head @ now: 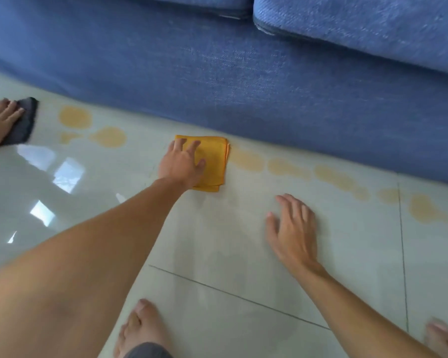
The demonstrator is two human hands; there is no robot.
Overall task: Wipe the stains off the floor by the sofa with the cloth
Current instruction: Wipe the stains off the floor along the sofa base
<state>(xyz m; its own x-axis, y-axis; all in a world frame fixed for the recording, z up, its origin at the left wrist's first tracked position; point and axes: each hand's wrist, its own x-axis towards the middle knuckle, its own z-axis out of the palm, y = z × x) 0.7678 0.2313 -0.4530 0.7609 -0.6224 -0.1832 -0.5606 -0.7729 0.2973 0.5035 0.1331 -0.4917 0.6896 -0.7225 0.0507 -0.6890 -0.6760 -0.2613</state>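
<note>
Head view: my left hand [183, 164] lies flat, fingers spread, pressing the folded orange cloth [212, 161] onto the tile floor [217, 241]. No pinch, an open-palm grip on top of the cloth. The cloth sits just beside the blue sofa [217, 81] base.

My right hand [292, 228] is open, empty, palm down near the floor, apart from the cloth.

The stains [290, 167] run in a yellow chain along the sofa edge, long axis parallel to it. The nearest blot touches the cloth's right edge; the rest trail right, toward my right hand's side. Two more blots [93, 125] lie left of the cloth.

My judgement: sweep rightwards first, cloth leading, left hand driving.

Far left, another person's hand [0, 120] rests on a dark cloth [23, 122].
</note>
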